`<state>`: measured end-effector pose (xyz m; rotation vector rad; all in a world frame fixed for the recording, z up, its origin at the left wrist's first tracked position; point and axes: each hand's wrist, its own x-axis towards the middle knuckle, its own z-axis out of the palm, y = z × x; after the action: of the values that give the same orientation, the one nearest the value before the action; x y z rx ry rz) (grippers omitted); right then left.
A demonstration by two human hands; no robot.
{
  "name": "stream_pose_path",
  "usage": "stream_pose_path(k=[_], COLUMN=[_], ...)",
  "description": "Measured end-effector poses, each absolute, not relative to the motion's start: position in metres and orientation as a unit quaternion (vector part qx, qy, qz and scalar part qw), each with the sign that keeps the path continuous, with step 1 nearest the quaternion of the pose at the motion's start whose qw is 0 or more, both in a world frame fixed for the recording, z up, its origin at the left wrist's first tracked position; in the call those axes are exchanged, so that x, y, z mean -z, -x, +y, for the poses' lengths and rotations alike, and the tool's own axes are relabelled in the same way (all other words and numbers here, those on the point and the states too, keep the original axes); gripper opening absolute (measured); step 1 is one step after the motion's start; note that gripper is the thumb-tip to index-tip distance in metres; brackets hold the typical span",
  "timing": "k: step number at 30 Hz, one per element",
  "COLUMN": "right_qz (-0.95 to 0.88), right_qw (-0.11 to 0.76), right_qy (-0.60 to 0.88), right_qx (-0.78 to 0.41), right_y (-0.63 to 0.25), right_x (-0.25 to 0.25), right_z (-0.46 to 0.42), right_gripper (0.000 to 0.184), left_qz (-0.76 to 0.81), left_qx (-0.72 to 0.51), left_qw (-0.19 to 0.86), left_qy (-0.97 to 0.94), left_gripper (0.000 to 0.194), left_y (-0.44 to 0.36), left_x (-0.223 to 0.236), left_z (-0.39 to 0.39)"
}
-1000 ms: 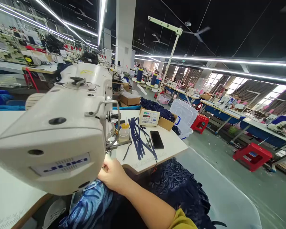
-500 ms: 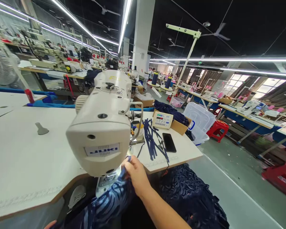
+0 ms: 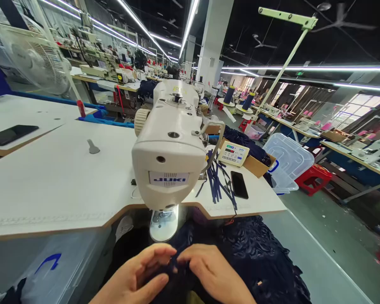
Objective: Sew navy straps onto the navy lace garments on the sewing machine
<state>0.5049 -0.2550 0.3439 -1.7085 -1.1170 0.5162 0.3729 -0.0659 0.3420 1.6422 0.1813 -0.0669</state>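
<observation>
Both my hands are low in the head view, below the lit free arm of a white JUKI sewing machine. My left hand has its thumb apart from its curved fingers, and dark fabric shows in the gap. My right hand faces it, its fingers bent inward and closed on dark navy fabric; their tips are partly hidden. More of the navy textured fabric lies heaped to the right of my right hand. No fabric shows on the end of the free arm.
Navy strips, a control panel and a black phone lie right of the machine. Behind them stand a cardboard box and a clear plastic bin. The white table's edge cuts inward near my hands.
My right hand has left the needle area and moved down towards me with the navy fabric, off the free arm. My left hand has come up into view. The view has turned left.
</observation>
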Motion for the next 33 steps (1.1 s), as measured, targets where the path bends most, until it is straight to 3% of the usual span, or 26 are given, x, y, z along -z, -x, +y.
stream_pose_path(k=[5, 12, 20, 27, 30, 33], right_qz=[-0.406, -0.293, -0.25, -0.242, -0.263, -0.303], right_qw=[0.546, 0.682, 0.676, 0.671, 0.663, 0.666], right_qy=[0.696, 0.605, 0.632, 0.638, 0.642, 0.638], right_qx=[-0.231, -0.286, -0.285, -0.288, -0.28, -0.241], right_y=[-0.481, -0.492, -0.491, -0.49, -0.49, -0.488], right_x=[-0.335, -0.332, -0.341, -0.342, -0.338, -0.331], right_z=[-0.24, -0.227, -0.219, -0.22, -0.224, -0.226], right_gripper=[0.043, 0.022, 0.019, 0.02, 0.019, 0.014], left_qz=[0.117, 0.139, 0.13, 0.141, 0.155, 0.112], left_qx=[-0.012, -0.034, -0.035, -0.022, -0.058, -0.168], left_qw=[0.681, 0.674, 0.533, 0.543, 0.539, 0.471], left_qy=[-0.723, -0.725, -0.835, -0.828, -0.826, -0.859], left_gripper=[0.033, 0.025, 0.021, 0.024, 0.021, 0.011], left_y=[-0.397, -0.396, -0.391, -0.389, -0.388, -0.387], left_x=[-0.359, -0.351, -0.352, -0.35, -0.351, -0.349], left_z=[-0.08, -0.082, -0.079, -0.076, -0.078, -0.08])
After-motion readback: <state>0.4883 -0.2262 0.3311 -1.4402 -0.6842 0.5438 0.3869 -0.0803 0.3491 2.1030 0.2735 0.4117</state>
